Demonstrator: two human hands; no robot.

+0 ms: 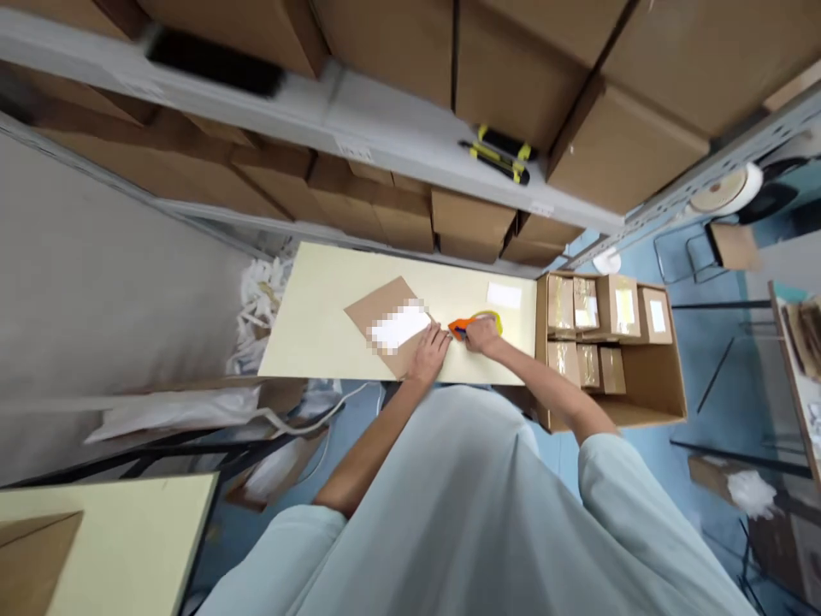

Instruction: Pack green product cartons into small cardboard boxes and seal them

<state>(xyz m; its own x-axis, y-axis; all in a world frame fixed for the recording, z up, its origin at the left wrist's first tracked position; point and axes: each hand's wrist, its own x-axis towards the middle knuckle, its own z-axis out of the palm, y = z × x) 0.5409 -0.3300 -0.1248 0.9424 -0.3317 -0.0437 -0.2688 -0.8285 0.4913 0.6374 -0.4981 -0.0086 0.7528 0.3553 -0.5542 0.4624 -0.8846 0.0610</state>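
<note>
Beside the open carton [652, 382], right fingers [475, 334] round tape dispenser [457, 327], left fingers [438, 339] flat at parcel [392, 301] edge.

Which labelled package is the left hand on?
The brown package on the centre table, left hand on its edge; the labelled small boxes stand in the carton.

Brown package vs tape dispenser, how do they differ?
Pose: the brown package lies on the table under the left hand; the tape dispenser is gripped in the right hand.
Colour: package brown, white label; dispenser orange and yellow.
Size: package larger than dispenser.
</note>
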